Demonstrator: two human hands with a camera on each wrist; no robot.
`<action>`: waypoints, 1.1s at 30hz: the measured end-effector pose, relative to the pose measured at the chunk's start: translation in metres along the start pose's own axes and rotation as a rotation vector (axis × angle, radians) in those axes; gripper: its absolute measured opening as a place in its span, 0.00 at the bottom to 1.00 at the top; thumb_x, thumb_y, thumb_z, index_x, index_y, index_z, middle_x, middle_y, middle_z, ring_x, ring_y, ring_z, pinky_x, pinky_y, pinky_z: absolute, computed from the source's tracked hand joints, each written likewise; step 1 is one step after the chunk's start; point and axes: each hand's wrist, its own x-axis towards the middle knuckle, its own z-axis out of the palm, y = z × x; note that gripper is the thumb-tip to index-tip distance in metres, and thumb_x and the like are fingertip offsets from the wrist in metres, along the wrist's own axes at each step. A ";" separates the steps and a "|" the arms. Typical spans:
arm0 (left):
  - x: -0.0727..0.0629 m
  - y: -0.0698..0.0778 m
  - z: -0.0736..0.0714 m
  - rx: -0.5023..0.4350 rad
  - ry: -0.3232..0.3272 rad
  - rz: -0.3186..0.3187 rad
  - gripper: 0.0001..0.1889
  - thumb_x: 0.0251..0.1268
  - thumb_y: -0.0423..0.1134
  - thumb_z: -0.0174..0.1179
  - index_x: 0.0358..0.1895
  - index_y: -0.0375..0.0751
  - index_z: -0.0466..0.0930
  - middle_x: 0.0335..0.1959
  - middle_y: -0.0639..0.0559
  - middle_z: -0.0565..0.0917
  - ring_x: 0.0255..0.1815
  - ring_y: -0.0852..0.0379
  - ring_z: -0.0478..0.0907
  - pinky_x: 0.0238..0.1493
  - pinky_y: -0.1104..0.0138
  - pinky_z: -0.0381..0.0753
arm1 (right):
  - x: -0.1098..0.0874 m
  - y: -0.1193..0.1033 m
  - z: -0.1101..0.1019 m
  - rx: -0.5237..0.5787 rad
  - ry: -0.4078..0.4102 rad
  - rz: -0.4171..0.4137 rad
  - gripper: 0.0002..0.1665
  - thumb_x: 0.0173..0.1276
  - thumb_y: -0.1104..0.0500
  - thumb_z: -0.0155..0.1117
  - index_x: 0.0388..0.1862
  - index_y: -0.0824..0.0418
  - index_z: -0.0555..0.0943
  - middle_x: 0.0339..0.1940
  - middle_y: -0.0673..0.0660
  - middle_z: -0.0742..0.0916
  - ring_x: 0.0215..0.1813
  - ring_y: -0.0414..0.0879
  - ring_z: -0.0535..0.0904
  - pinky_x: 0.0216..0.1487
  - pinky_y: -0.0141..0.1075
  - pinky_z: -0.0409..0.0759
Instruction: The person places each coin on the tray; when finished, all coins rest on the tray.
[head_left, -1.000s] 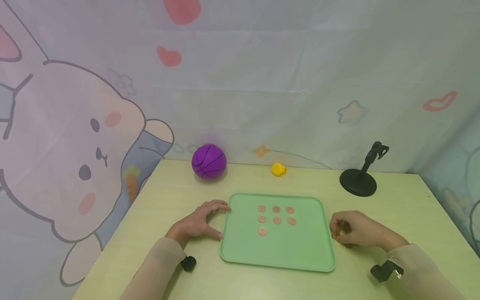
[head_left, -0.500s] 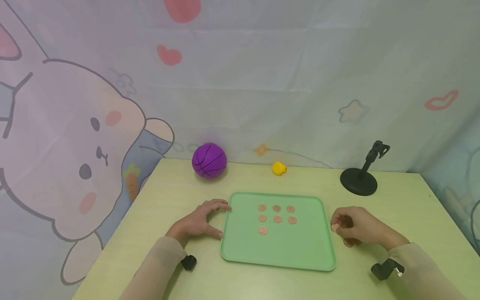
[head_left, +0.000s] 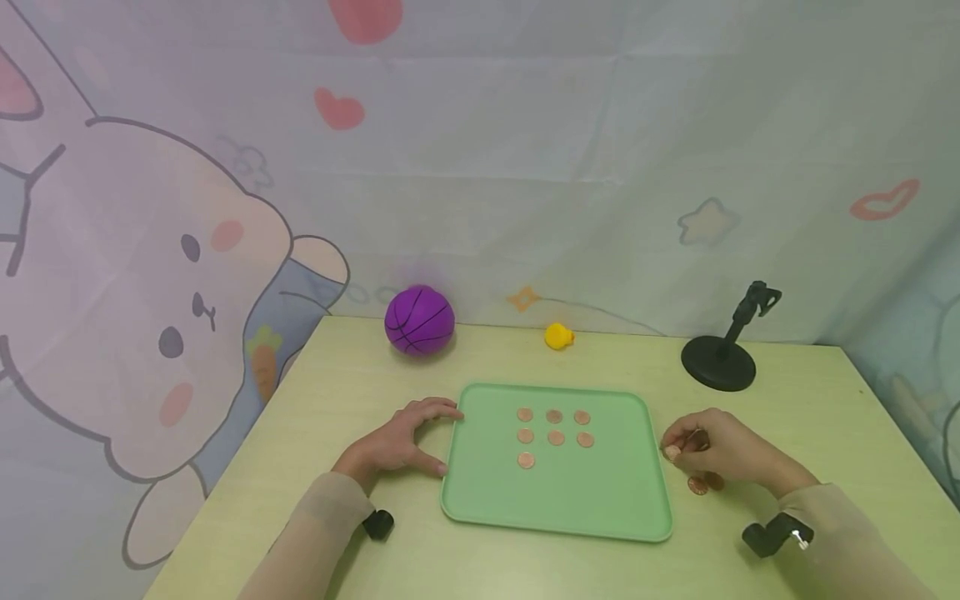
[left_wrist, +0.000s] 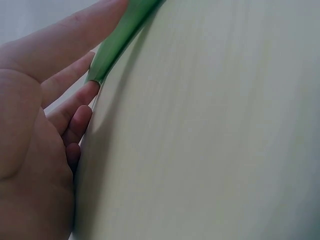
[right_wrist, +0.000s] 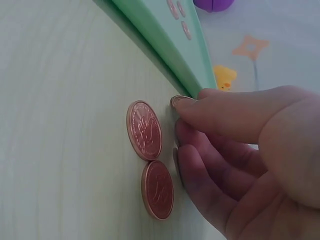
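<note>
Several copper-coloured coins (head_left: 556,437) lie in rows on a green tray (head_left: 600,512). At the tray's left rim my left hand (head_left: 393,442) rests with thumb and fingers spread, fingertips touching the edge. Just off the right rim, my right hand (head_left: 720,448) pinches a coin (head_left: 672,452) between thumb and fingers. In the right wrist view that coin (right_wrist: 177,101) is mostly covered by the thumb. Below the hand, two more coins lie on the table, one coin (right_wrist: 145,131) touching the other coin (right_wrist: 158,190). A thin dark edge under a fingertip is unclear.
Along the back of the table (head_left: 360,367) are a purple ball (head_left: 419,321), a small yellow toy (head_left: 558,337) and a black stand (head_left: 718,363). A printed cloth (head_left: 487,208) hangs behind. Each wrist wears a black camera mount (head_left: 772,536).
My right hand has risen slightly; the pinched coin now shows at its fingertips, and the coins on the table beneath have come into sight. The left hand stays at the tray's rim.
</note>
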 end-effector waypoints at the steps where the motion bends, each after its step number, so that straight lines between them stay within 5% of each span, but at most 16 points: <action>1: 0.000 0.000 0.000 -0.001 0.000 0.000 0.42 0.45 0.44 0.85 0.69 0.57 0.78 0.80 0.54 0.66 0.82 0.45 0.53 0.80 0.40 0.47 | 0.000 0.000 0.000 0.016 -0.006 0.010 0.08 0.71 0.62 0.72 0.47 0.62 0.87 0.33 0.55 0.88 0.27 0.46 0.86 0.30 0.34 0.83; 10: 0.000 0.001 0.000 -0.007 -0.004 0.003 0.42 0.45 0.44 0.85 0.70 0.57 0.78 0.79 0.53 0.66 0.81 0.44 0.54 0.79 0.39 0.49 | -0.002 -0.002 0.001 0.094 -0.056 0.038 0.12 0.71 0.66 0.71 0.51 0.70 0.86 0.25 0.58 0.87 0.20 0.48 0.83 0.18 0.34 0.78; 16: 0.000 0.001 0.000 0.006 -0.001 0.010 0.42 0.45 0.44 0.85 0.70 0.57 0.78 0.79 0.53 0.67 0.80 0.45 0.55 0.79 0.39 0.49 | -0.002 -0.002 0.002 0.100 -0.060 0.047 0.13 0.67 0.69 0.71 0.50 0.69 0.87 0.30 0.60 0.85 0.20 0.47 0.82 0.18 0.33 0.77; 28: 0.000 0.001 0.000 0.014 -0.001 0.014 0.43 0.45 0.45 0.85 0.70 0.57 0.78 0.79 0.54 0.67 0.80 0.45 0.55 0.78 0.40 0.50 | -0.003 -0.008 0.004 0.001 -0.041 -0.001 0.09 0.74 0.66 0.69 0.49 0.68 0.86 0.34 0.59 0.80 0.20 0.44 0.82 0.18 0.32 0.77; 33: 0.000 0.001 0.000 0.009 0.001 0.020 0.43 0.45 0.44 0.85 0.70 0.56 0.78 0.79 0.53 0.67 0.80 0.44 0.56 0.78 0.39 0.50 | -0.003 -0.010 0.004 -0.056 0.031 0.017 0.11 0.70 0.66 0.72 0.50 0.64 0.86 0.36 0.57 0.82 0.25 0.43 0.83 0.22 0.34 0.80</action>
